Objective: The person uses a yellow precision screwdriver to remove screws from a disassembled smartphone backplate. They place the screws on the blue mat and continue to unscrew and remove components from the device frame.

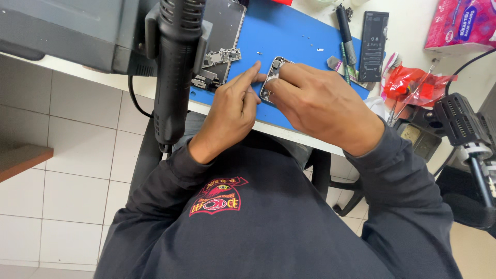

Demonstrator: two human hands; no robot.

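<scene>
**Both hands closed on an opened phone frame at the mat's near edge**

Gripped from both sides: opened phone frame (272, 77), silver-edged, lying on the blue work mat (289, 36) close to the near rim of the white bench (413, 31). Left hand (232, 111) pressed against the frame's left edge, index finger stretched forward along it, other fingers curled. Right hand (323, 106) clamped over the frame's right side and lower end, hiding most of it; possibly a small tool pinched there too, but too covered to tell.

Blue mat spread over the white bench, with tiny screws or specks scattered on it. Below and left of the bench, pale square floor tiles (67, 175) and a corner of brown wooden board (20, 157). Black hot-air gun (175, 67) hanging upright from a grey unit (67, 28) at the bench's left end, just left of the hands. Beside it on the mat, a small circuit board (223, 56) lying on a dark flat panel (230, 26).

Beyond the hands, a dark pen-shaped tool (345, 33) and a flat black rectangular battery with white print (373, 46), side by side at the mat's right edge. Further right, a crumpled red plastic wrapper (411, 82). At the far right corner, a pink and white soft pack (460, 23). Black stand with cable (462, 124) at the right edge.
</scene>
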